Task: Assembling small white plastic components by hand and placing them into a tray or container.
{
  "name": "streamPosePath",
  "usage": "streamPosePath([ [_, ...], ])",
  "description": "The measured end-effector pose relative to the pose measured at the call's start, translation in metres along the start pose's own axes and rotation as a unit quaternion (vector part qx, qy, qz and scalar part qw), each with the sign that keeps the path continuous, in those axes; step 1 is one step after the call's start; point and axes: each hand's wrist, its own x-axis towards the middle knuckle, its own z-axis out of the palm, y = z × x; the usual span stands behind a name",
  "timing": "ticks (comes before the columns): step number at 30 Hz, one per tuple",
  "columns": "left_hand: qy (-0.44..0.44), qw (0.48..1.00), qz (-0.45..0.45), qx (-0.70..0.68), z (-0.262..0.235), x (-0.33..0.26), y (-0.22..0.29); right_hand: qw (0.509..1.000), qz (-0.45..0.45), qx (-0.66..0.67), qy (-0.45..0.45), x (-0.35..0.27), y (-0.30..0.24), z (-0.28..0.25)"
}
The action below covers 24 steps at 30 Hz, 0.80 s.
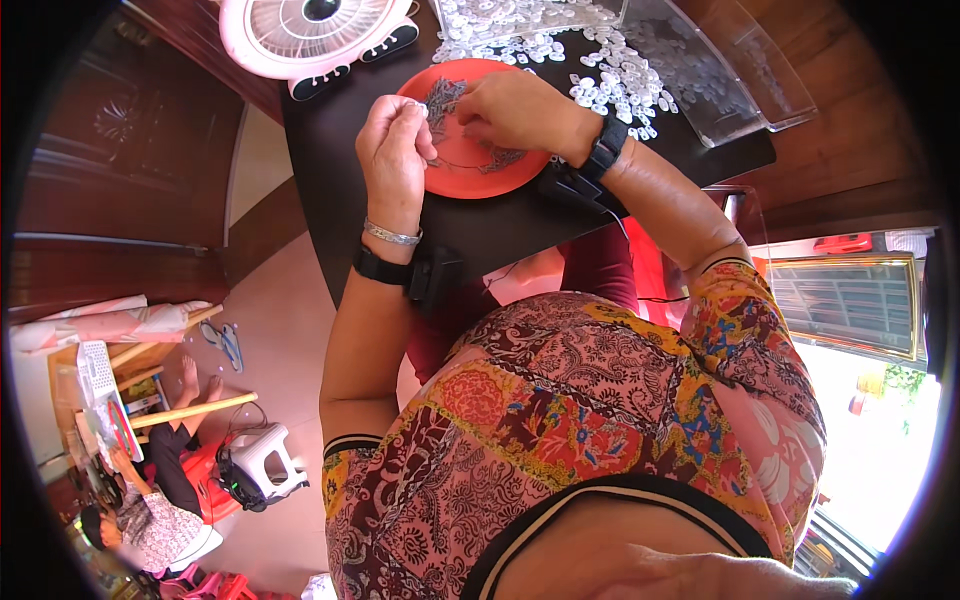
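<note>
- Dark table (480,225): near edge runs just behind the wrists; its left edge drops to open floor.
- Far side crowded: pink fan (305,35) at the left corner, a heap of small white pieces (610,75) spread across the back right, and a clear plastic tray (720,70) overhanging the right edge.
- Bare tabletop shows only in front of and to the left of the red plate (475,165).
- Red plate: round, shallow, with small dark grey pieces (442,100) scattered over it.
- Plate sits near the table's middle, directly under both hands.
- Left hand (392,150): fingers curled together over the plate's left rim, pinching something too small to identify.
- Right hand (515,108): palm down over the plate's upper right part, fingertips bent onto the grey pieces; whether it grips one, cannot tell.
</note>
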Motion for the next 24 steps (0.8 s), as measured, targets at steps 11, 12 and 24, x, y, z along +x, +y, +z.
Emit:
streamPosePath([
  [11,0.015,1.000,0.002,0.001,-0.003,0.003,0.002,1.000,0.010,-0.015,-0.003,0.011,0.006,0.021],
  [12,0.016,1.000,0.002,0.000,-0.003,0.003,0.002,0.999,0.018,0.033,0.016,0.011,0.007,0.018],
  [24,-0.016,1.000,0.004,0.025,-0.006,0.005,-0.007,0.847,0.092,0.523,0.030,0.005,0.008,0.000],
])
